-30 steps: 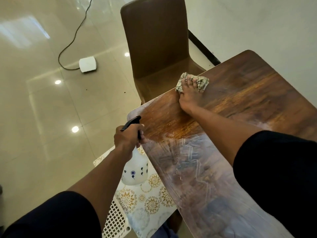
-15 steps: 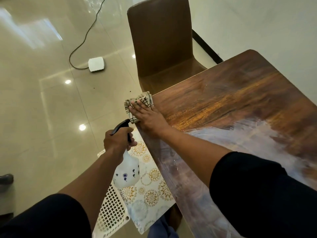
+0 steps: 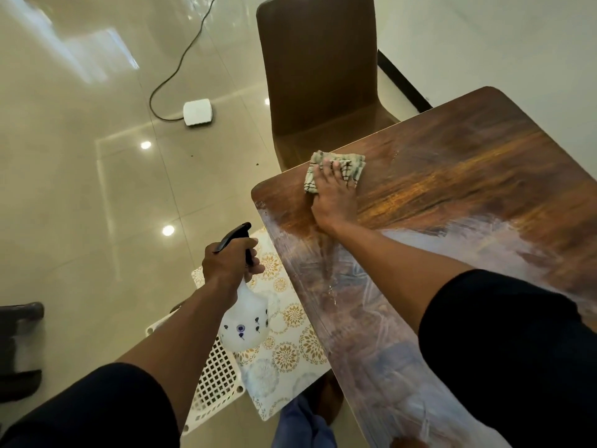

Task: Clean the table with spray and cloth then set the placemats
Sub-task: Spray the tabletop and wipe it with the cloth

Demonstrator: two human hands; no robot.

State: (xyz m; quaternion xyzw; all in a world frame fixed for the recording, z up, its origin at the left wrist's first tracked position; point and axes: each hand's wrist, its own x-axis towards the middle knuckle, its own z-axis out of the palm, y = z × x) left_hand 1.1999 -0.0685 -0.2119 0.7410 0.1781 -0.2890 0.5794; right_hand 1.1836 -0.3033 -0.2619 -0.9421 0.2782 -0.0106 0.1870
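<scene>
My right hand [image 3: 334, 202] lies flat on a folded checked cloth [image 3: 350, 163], pressing it onto the wooden table [image 3: 468, 176] near its far left edge. Wet streaks cover the near part of the tabletop. My left hand [image 3: 227, 265] grips the black trigger head of a white spray bottle [image 3: 245, 323] with small blue flowers, held off the table's left side. Below the bottle lie white placemats [image 3: 287, 354] with gold round patterns, resting on a white lattice stool [image 3: 216, 376].
A brown chair [image 3: 318, 76] stands at the table's far end. On the tiled floor lies a white box [image 3: 197, 113] with a dark cable [image 3: 174, 69]. A dark object [image 3: 19, 347] sits at the left edge. A white wall runs behind the table.
My right hand slid the cloth from the far edge toward the table's left corner, then back to the right along the far edge. The spray bottle stayed beside the table.
</scene>
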